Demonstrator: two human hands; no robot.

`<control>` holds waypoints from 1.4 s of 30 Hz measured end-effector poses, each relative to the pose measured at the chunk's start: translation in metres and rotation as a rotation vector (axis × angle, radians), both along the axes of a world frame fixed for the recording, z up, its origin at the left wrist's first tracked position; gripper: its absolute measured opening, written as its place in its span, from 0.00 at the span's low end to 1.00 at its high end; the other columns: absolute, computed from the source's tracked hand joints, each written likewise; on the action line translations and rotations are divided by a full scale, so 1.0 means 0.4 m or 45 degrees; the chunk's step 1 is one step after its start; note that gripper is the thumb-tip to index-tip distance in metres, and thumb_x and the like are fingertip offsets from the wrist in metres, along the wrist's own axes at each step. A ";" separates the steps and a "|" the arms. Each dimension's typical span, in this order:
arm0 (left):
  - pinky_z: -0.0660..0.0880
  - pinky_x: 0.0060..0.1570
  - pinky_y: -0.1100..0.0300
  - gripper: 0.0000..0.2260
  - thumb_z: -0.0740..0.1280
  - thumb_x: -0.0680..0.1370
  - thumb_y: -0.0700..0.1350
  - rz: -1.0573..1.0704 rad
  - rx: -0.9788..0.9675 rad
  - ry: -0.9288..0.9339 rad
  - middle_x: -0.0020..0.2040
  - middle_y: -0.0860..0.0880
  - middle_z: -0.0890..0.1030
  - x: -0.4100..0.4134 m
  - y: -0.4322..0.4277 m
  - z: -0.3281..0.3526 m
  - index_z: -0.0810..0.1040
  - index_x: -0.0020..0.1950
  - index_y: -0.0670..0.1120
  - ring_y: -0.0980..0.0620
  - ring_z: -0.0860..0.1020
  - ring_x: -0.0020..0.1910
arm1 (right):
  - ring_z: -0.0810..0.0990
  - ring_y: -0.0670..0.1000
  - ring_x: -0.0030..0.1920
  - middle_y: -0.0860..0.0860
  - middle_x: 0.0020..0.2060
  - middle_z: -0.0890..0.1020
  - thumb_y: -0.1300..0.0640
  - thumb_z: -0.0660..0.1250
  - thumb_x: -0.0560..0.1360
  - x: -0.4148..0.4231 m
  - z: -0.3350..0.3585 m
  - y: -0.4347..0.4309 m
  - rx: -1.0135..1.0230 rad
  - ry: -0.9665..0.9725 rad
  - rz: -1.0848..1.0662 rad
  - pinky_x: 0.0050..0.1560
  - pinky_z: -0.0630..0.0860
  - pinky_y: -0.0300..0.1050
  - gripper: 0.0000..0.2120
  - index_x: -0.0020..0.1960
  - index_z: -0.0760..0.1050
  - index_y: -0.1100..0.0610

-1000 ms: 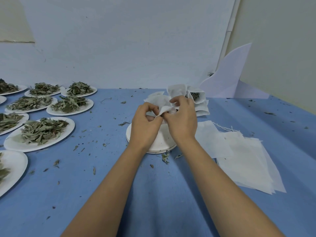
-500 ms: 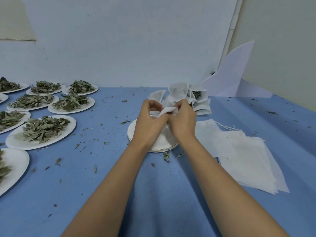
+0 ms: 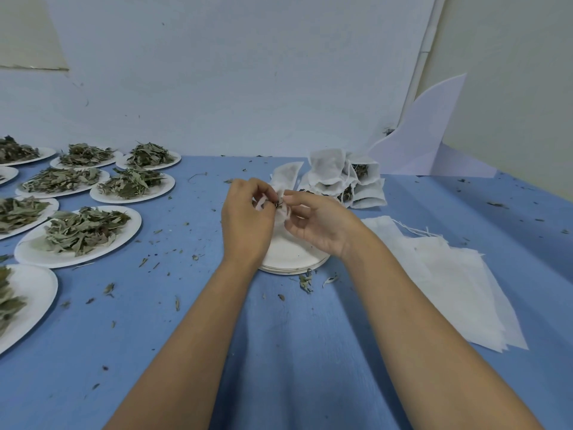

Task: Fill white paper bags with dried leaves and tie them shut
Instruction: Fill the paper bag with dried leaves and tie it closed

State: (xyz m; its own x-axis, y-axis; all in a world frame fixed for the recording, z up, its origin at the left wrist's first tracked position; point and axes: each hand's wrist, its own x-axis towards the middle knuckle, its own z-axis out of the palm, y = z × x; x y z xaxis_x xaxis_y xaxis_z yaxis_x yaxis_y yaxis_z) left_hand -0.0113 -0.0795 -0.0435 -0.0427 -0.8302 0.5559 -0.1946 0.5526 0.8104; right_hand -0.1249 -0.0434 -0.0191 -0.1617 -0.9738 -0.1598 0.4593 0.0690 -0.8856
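Above the white plate [image 3: 291,256], left hand [image 3: 248,218] and right hand [image 3: 322,226] pinch 1 crumpled white bag [image 3: 281,214] showing dark leaf bits [image 3: 278,203].

Single head-worn wide-angle view, facing forward-down, close over blue table [image 3: 294,352], wall [image 3: 248,88] behind.

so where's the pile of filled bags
Head view: the pile of filled bags sits right of centre, just beyond the right hand and behind the flat empty bags.

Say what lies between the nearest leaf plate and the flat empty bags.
Head view: stacked empty plates, with left hand and right hand pinching a bag over them.
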 end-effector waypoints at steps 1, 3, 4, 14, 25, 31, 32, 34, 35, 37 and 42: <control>0.66 0.38 0.70 0.16 0.65 0.71 0.33 0.013 -0.017 -0.028 0.41 0.55 0.73 0.002 -0.004 -0.004 0.70 0.38 0.55 0.64 0.72 0.38 | 0.76 0.46 0.32 0.53 0.33 0.79 0.69 0.66 0.74 0.001 -0.003 0.002 0.018 -0.014 0.032 0.34 0.76 0.35 0.06 0.43 0.78 0.60; 0.66 0.37 0.63 0.13 0.66 0.71 0.35 0.088 -0.001 -0.056 0.40 0.56 0.73 0.005 -0.012 -0.013 0.68 0.43 0.53 0.61 0.72 0.37 | 0.74 0.46 0.33 0.53 0.33 0.78 0.69 0.67 0.73 0.004 -0.007 0.002 0.033 0.082 0.058 0.34 0.73 0.36 0.06 0.42 0.78 0.59; 0.66 0.36 0.62 0.13 0.66 0.71 0.36 0.127 0.016 -0.051 0.39 0.57 0.73 0.007 -0.015 -0.016 0.67 0.45 0.52 0.60 0.72 0.36 | 0.72 0.46 0.33 0.52 0.33 0.78 0.69 0.68 0.72 0.005 -0.009 0.001 0.024 0.212 0.052 0.35 0.72 0.37 0.07 0.41 0.78 0.58; 0.63 0.35 0.56 0.11 0.65 0.70 0.35 0.294 0.089 -0.145 0.36 0.53 0.70 0.019 -0.027 -0.027 0.69 0.47 0.47 0.50 0.69 0.35 | 0.70 0.47 0.37 0.46 0.34 0.72 0.65 0.67 0.70 0.029 -0.036 -0.012 -0.249 1.371 -0.637 0.35 0.66 0.31 0.08 0.41 0.68 0.56; 0.68 0.42 0.71 0.10 0.69 0.73 0.40 0.004 0.256 -0.043 0.50 0.51 0.76 -0.008 -0.016 -0.023 0.71 0.50 0.49 0.59 0.73 0.46 | 0.74 0.49 0.42 0.47 0.39 0.74 0.65 0.68 0.71 0.039 -0.040 -0.020 -0.214 1.432 -0.593 0.40 0.67 0.40 0.09 0.43 0.69 0.55; 0.65 0.36 0.69 0.07 0.63 0.72 0.35 0.225 0.128 -0.032 0.45 0.48 0.73 0.009 -0.012 -0.018 0.70 0.45 0.46 0.64 0.70 0.40 | 0.74 0.51 0.44 0.50 0.44 0.75 0.62 0.65 0.73 0.039 -0.053 -0.017 -0.217 1.486 -0.733 0.43 0.70 0.44 0.07 0.49 0.69 0.58; 0.65 0.39 0.71 0.07 0.63 0.73 0.36 0.220 0.106 -0.039 0.49 0.47 0.73 0.008 -0.012 -0.018 0.70 0.48 0.46 0.69 0.71 0.43 | 0.76 0.52 0.44 0.51 0.45 0.76 0.60 0.65 0.74 0.040 -0.050 -0.018 -0.162 1.349 -0.705 0.45 0.73 0.48 0.08 0.51 0.70 0.59; 0.73 0.51 0.62 0.10 0.60 0.77 0.37 0.107 0.148 -0.001 0.56 0.46 0.71 0.004 -0.011 -0.021 0.72 0.56 0.46 0.62 0.75 0.51 | 0.79 0.52 0.38 0.51 0.39 0.78 0.59 0.67 0.75 0.036 -0.041 -0.019 -0.078 0.969 -0.615 0.47 0.79 0.53 0.08 0.51 0.73 0.61; 0.77 0.52 0.52 0.13 0.58 0.78 0.37 0.038 0.201 0.033 0.59 0.47 0.71 0.002 -0.009 -0.021 0.72 0.61 0.46 0.51 0.77 0.54 | 0.79 0.50 0.34 0.50 0.36 0.79 0.60 0.69 0.74 0.032 -0.038 -0.019 -0.059 0.804 -0.557 0.47 0.80 0.51 0.07 0.50 0.75 0.62; 0.80 0.48 0.48 0.18 0.55 0.80 0.37 -0.048 0.297 0.092 0.62 0.48 0.72 0.001 -0.007 -0.018 0.72 0.67 0.50 0.43 0.78 0.54 | 0.78 0.47 0.32 0.51 0.34 0.80 0.63 0.72 0.71 0.021 -0.031 -0.016 -0.082 0.576 -0.400 0.44 0.79 0.43 0.04 0.45 0.79 0.61; 0.82 0.38 0.57 0.19 0.52 0.81 0.35 -0.066 0.412 0.322 0.52 0.51 0.79 0.012 -0.014 -0.013 0.75 0.66 0.48 0.48 0.83 0.43 | 0.81 0.43 0.33 0.50 0.34 0.83 0.71 0.71 0.70 0.007 -0.014 0.000 -0.142 0.236 -0.093 0.36 0.77 0.31 0.08 0.42 0.80 0.59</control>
